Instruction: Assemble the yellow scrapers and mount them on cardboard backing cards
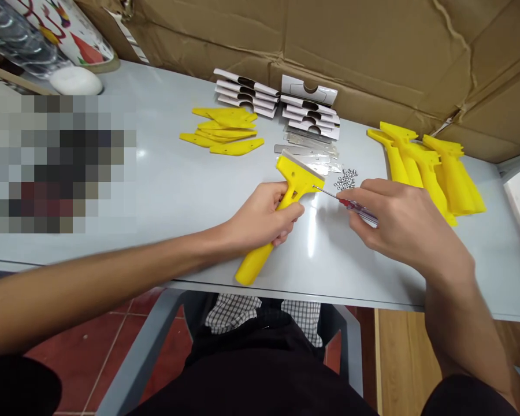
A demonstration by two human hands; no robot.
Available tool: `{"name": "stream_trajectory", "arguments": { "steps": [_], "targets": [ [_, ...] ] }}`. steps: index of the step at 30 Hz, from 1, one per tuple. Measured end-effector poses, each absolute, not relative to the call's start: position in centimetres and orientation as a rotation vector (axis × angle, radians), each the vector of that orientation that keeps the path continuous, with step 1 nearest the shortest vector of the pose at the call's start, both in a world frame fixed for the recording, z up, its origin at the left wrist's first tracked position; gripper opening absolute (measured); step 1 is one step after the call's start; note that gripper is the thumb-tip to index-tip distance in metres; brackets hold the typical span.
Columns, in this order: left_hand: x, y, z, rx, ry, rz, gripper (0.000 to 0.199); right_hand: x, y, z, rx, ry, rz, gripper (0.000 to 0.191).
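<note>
My left hand is wrapped round the handle of a yellow scraper, whose wide head points up and away. A thin metal blade lies along the head's far edge. My right hand holds a screwdriver with a clear and red handle. The screwdriver's tip touches a small screw at the right end of the scraper head. Just beyond the shaft is a pile of small screws. Loose flat blades lie behind the scraper head.
Yellow flat pieces are stacked at the back left of the grey table. White card boxes stand behind the blades. Several yellow handles lie at the right. Cardboard walls the back; a bottle is at top left.
</note>
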State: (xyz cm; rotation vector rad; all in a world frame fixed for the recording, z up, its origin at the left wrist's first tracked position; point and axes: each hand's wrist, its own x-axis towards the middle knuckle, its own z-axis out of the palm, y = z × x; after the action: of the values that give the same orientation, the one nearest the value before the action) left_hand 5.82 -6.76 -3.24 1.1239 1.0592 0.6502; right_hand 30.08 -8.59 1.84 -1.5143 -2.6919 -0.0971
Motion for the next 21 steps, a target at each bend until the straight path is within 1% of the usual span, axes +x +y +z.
{"name": "stream_trajectory", "arguments": {
  "steps": [5,11,17,21],
  "targets": [
    [5.7,-6.5,-3.1,1.030,1.067,0.636,0.027,30.3,-8.7,1.5,-1.567,-2.643,-0.062,0.030],
    [5.4,-6.1,-3.0,0.965,1.034,0.643,0.031,33.4,-10.7,-1.7,-1.734,-2.529,-0.158,0.031],
    [5.0,-4.9,-2.8,0.828,0.957,0.619,0.033,35.1,-11.4,-4.5,-1.593,-2.529,-0.302,0.031],
    [4.8,-4.3,-2.4,0.765,0.931,0.626,0.030,34.9,-11.0,-4.2,-1.526,-2.547,-0.419,0.032]
  ]
}}
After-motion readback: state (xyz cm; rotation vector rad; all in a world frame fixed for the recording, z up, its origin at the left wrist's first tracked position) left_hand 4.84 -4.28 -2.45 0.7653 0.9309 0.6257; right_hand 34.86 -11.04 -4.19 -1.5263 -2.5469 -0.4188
